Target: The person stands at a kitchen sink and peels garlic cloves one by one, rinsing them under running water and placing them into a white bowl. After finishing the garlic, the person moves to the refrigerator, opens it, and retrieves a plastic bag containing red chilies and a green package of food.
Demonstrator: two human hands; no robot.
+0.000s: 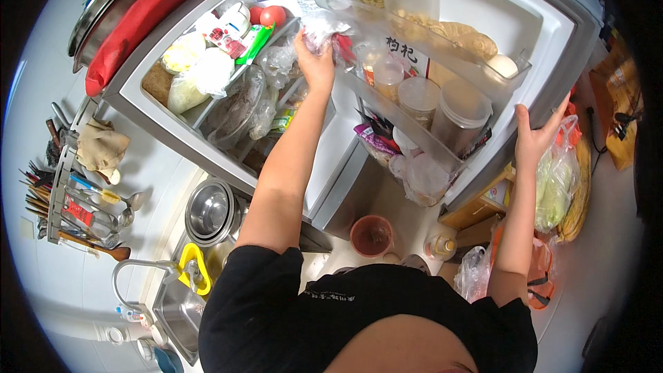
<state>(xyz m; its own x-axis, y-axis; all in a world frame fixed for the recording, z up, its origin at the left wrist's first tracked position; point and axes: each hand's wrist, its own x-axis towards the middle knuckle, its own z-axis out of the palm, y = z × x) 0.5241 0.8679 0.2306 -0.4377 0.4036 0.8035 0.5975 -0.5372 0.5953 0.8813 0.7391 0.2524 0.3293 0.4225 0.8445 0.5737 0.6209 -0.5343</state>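
An open refrigerator fills the upper part of the head view. My left hand [317, 65] grips a crumpled clear plastic bag [325, 28] with something red at its side, between the shelves and the door. My right hand [538, 137] rests against the outer edge of the refrigerator door [557, 57], thumb and fingers spread around it. Left of the bag, tomatoes [273, 15], a green and white packet [255, 44] and a bagged light-green vegetable [187, 94] lie on the upper shelf. Below them is a plastic-covered bowl [233, 109].
Jars [418, 97], ginger [474, 44] and an egg [502, 66] fill the door racks. A reddish bin [371, 236] and a bottle [440, 246] stand on the floor. Nested steel bowls [210, 211] sit near the sink [178, 308]. Bagged vegetables [557, 186] hang at right.
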